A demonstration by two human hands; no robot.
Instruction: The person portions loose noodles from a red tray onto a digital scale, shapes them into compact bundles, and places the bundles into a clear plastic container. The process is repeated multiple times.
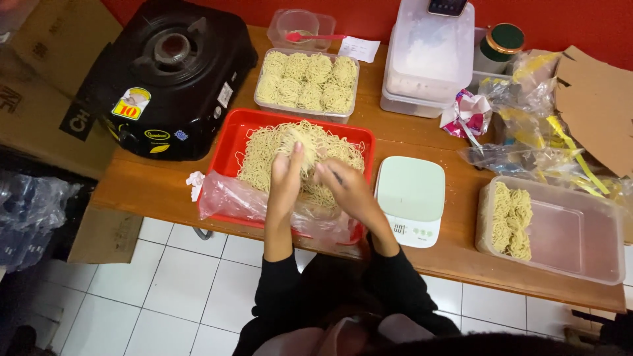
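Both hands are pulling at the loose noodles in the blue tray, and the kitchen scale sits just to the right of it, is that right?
Not quite: the tray is red, not blue, as the head view shows. The rest holds: the left hand and right hand are both in the loose noodles, and the kitchen scale sits just right of the tray.

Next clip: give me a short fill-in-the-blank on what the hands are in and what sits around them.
1. Both hands, left hand and right hand, are in loose yellow noodles piled in a ____ plastic tray.
2. Right of that tray sits a pale green digital ____.
3. The black single-burner gas stove sits to the tray's ____.

Missing words: red; scale; left
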